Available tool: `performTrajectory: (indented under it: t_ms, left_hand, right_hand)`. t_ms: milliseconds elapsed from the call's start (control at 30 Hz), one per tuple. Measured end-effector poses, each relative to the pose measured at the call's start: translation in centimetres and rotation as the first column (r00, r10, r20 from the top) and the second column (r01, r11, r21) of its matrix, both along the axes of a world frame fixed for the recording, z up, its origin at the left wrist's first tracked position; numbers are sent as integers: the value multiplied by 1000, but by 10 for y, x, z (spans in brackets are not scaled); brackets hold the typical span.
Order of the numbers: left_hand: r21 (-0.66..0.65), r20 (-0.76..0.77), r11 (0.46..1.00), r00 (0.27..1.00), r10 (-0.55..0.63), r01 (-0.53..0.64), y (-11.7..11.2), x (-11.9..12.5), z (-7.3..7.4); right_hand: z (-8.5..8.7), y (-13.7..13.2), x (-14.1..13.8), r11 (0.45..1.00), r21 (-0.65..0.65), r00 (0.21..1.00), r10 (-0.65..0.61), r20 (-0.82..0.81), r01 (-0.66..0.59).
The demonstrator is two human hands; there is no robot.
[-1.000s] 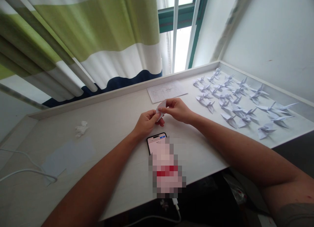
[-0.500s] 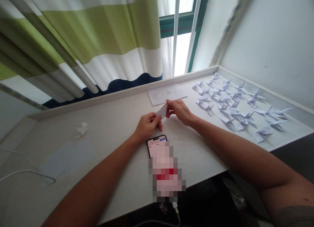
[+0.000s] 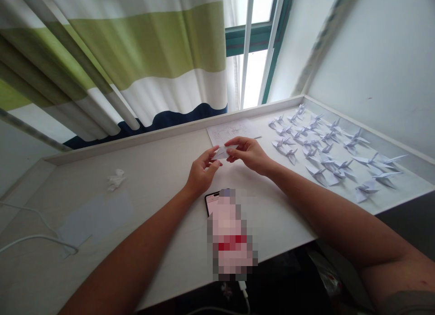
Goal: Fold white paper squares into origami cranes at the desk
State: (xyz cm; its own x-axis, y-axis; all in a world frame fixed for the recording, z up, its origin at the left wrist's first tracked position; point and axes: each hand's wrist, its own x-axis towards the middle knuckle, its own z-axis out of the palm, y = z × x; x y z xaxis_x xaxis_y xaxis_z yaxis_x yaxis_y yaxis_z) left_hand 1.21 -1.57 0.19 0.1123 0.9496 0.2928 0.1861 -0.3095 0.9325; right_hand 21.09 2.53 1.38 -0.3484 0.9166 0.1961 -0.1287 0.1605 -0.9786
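Observation:
A small folded piece of white paper (image 3: 221, 152) is held up above the table, between my two hands. My right hand (image 3: 250, 156) pinches its right part between thumb and fingers. At its left, pointed end, my left hand (image 3: 201, 173) has its fingers on the paper, the thumb a little lower. My fingers cover part of the folds. Just nearer to me lies a phone (image 3: 212, 198) with a lit screen, mostly blurred out, and a cable plugged into its lower end.
Several folded white paper cranes (image 3: 328, 161) stand on the table's right side. Behind my hands lies a printed paper sheet (image 3: 234, 128). Farther left are a crumpled tissue (image 3: 116, 180), pale flat sheets (image 3: 95, 217) and a white cable (image 3: 41, 237). A raised rim (image 3: 152, 134) borders the table's back.
The folded paper has turned from steeply tilted to nearly level. My left thumb has moved down off its face, while my right thumb now lies on it. The view has shifted slightly.

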Motion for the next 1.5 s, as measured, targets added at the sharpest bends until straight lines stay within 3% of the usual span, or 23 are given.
performTrajectory:
  t_ms: [200, 367, 467, 633, 767, 1100, 1300, 1500]
  left_hand:
    - [-142, 167, 990, 985, 38, -14, 9, -4, -4]
    - [-274, 137, 962, 990, 37, 2, 7, -5, 0]
    - [-273, 123, 962, 992, 32, 3, 7, -5, 2]
    - [-233, 107, 972, 992, 64, -38, 10, -7, -1]
    - [-212, 115, 976, 991, 70, -44, 13, -8, -2]
    - [-188, 9, 982, 999, 39, -37, 10, -7, -3]
    - [-234, 161, 972, 984, 75, -36, 14, -7, -8]
    - [-214, 235, 975, 972, -12, 63, 12, -6, -5]
  right_hand:
    - [-4, 4, 2, 996, 89, 996, -38, 81, 31]
    - [-8, 8, 3, 985, 154, 981, -101, 165, 75]
    - [-10, 9, 5, 981, 181, 965, -117, 233, 75]
    - [-6, 6, 8, 905, 425, 919, -172, 354, 5]
    - [-3, 4, 9, 848, 523, 894, -162, 418, -91]
    - [-9, 6, 8, 859, 504, 871, -173, 460, -95]
    - [-5, 5, 8, 798, 603, 856, -297, 423, -21]
    - [-9, 5, 5, 827, 561, 858, -265, 440, -33]
